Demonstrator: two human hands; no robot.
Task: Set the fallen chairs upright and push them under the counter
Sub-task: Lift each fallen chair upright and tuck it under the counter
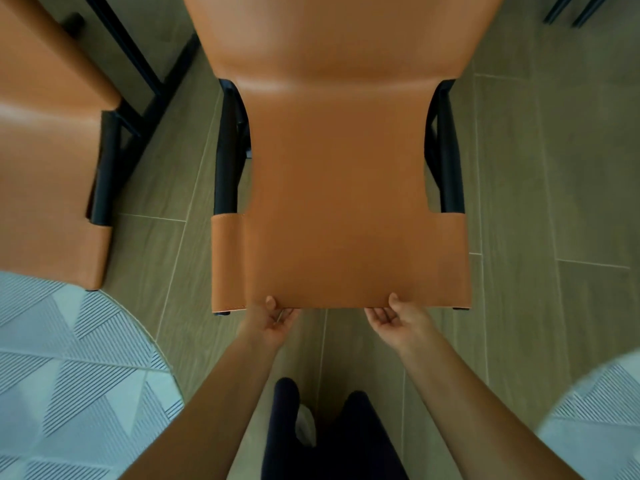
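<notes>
Floor (554, 168): laid with long wood-look tiles, seen from straight above.
Middle chair (346, 185): an orange leather chair on a black frame is stood upright on the floor in the middle of the view. Its back is turned toward the person and its seat points away.
Second chair (45, 150): a matching orange chair is placed to the left of the middle chair, apart from it and partly cut off by the frame edge.
Patterned fabric (69, 358): pale striped cloth is seen at both lower corners; what it belongs to cannot be told.
Black bars (138, 64): a dark metal frame is set on the floor at the upper left, beside the second chair.
Left hand (273, 320): the top edge of the middle chair's back is grasped, thumb laid on the leather.
Right hand (394, 320): the same edge is gripped further right, thumb on top.
</notes>
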